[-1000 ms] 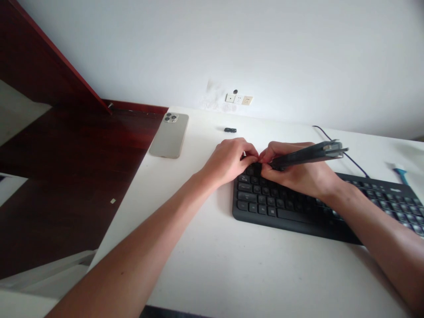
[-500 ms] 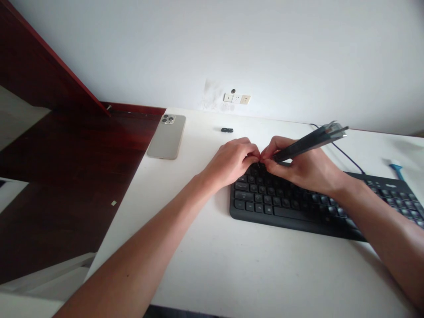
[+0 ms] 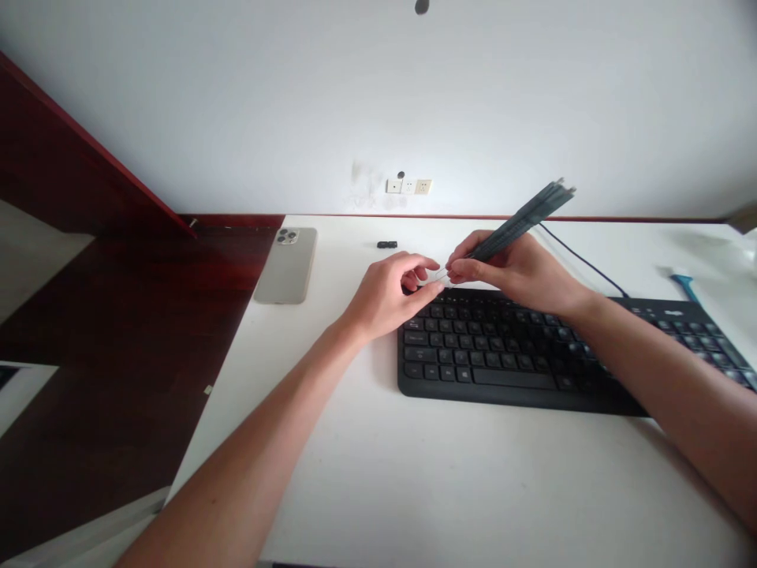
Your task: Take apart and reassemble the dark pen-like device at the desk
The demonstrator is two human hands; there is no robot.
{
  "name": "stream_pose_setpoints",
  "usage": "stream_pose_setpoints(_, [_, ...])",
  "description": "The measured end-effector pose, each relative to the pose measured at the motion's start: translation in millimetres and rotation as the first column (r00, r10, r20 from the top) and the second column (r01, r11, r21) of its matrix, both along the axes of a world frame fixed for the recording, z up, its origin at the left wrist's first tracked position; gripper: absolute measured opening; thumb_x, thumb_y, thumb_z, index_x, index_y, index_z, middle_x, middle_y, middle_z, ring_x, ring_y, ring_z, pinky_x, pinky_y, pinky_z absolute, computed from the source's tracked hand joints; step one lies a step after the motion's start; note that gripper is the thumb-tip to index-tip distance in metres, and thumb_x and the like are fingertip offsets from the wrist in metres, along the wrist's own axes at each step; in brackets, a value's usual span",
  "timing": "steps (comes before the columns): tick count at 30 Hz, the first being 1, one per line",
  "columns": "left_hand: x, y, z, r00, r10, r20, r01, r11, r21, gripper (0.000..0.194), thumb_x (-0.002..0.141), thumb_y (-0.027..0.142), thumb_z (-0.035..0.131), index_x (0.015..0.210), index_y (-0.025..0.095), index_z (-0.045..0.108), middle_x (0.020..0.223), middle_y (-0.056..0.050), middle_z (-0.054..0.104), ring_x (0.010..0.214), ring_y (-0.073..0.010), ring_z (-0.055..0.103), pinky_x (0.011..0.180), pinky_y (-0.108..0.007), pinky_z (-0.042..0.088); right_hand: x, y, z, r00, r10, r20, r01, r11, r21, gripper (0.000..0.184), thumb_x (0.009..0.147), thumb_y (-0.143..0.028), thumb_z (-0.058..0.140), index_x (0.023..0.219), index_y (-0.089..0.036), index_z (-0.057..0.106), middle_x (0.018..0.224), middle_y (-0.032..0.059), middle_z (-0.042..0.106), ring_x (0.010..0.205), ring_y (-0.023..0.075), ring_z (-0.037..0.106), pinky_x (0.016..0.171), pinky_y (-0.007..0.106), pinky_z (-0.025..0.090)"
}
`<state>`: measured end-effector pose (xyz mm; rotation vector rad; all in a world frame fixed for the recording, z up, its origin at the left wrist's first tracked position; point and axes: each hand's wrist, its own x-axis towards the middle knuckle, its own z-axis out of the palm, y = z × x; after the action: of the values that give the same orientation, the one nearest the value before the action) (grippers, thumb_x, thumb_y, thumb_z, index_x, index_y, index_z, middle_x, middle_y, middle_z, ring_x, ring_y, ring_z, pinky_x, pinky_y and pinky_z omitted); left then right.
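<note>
My right hand (image 3: 514, 264) holds a slim dark grey keycap puller (image 3: 517, 223) like a pen, its handle slanting up to the right. Thin wires (image 3: 441, 274) stick out of its lower end. My left hand (image 3: 393, 288) is beside these wires, its thumb and forefinger apart around them; whether it touches them I cannot tell. Below both hands lies a black keyboard (image 3: 509, 379), its top left edge just under the fingertips. My right forearm crosses over its right part and hides some keys.
A phone (image 3: 288, 268) lies face down at the table's left edge. Small black pieces, perhaps keycaps (image 3: 386, 244), sit near the wall. A blue brush-like tool (image 3: 686, 285) lies behind the keyboard, right of its cable (image 3: 583, 256). Wall sockets (image 3: 408, 187) are behind the white table (image 3: 355, 473).
Both hands have risen from the keyboard's upper left keys. My left thumb and forefinger have come apart from their pinch, and the puller's wires now show. The view has shifted slightly.
</note>
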<state>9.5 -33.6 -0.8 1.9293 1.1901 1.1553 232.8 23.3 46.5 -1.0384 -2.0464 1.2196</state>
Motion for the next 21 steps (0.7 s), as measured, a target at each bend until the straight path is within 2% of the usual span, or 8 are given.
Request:
stream_pose_setpoints(3, [3.3,-2.8,1.3,1.0,0.01,-0.027,-0.009,0.999,0.043,0.034,0.086,0.029,0.081,0.118,0.02,0.071,0.101,-0.005,0.072,0.083,-0.0142,0.066,0.076,-0.027,0.058,-4.6,-4.5,-2.0,0.994,-0.062,-0.093,0.052,0.993,-0.11,0.028,0.081,-0.049,0.083,0.09,-0.024,0.075,0.086,0.0039,0.074,0.088,0.0239,0.073,0.085,0.044,0.064])
stream_pose_setpoints(6, [7.6,-6.1,4.0,0.996,0.08,-0.04,-0.075,0.99,0.119,0.041,0.083,0.025,0.084,0.121,0.023,0.067,0.102,-0.003,0.07,0.08,-0.013,0.064,0.073,-0.027,0.058,-11.0,-9.6,-6.1,0.967,-0.15,-0.206,0.096,0.964,-0.249,0.034,0.079,-0.052,0.085,0.091,-0.022,0.075,0.09,0.0045,0.074,0.092,0.0243,0.073,0.089,0.046,0.065])
stream_pose_setpoints(11, [9.5,-9.4,10.6,0.981,0.189,-0.032,-0.175,0.951,0.254,0.008,0.094,0.021,0.071,0.102,0.021,0.068,0.099,-0.003,0.071,0.083,-0.0126,0.065,0.077,-0.027,0.058,-17.9,-15.5,-7.7,0.909,-0.21,-0.36,0.039,0.904,-0.427,0.036,0.08,-0.052,0.086,0.095,-0.021,0.076,0.095,0.0053,0.073,0.099,0.0233,0.073,0.1,0.046,0.062])
stream_pose_setpoints(15, [6.7,-9.4,14.4,0.968,0.251,-0.006,-0.238,0.925,0.297,0.005,0.097,0.023,0.067,0.101,0.021,0.07,0.101,-0.005,0.074,0.085,-0.0146,0.068,0.082,-0.031,0.06,-16.0,-14.3,-8.2,0.893,-0.157,-0.422,-0.029,0.916,-0.401,0.039,0.08,-0.047,0.087,0.108,-0.021,0.078,0.104,0.0065,0.076,0.104,0.0244,0.073,0.103,0.049,0.06])
stream_pose_setpoints(21, [6.4,-10.2,15.9,0.967,0.256,0.002,-0.242,0.912,0.331,0.009,0.099,0.024,0.065,0.093,0.02,0.071,0.092,-0.004,0.076,0.082,-0.0144,0.069,0.08,-0.03,0.06,-10.2,-8.8,-12.9,0.898,-0.097,-0.429,-0.044,0.951,-0.307,0.038,0.076,-0.042,0.091,0.106,-0.022,0.079,0.095,0.0038,0.077,0.092,0.0209,0.075,0.097,0.045,0.062])
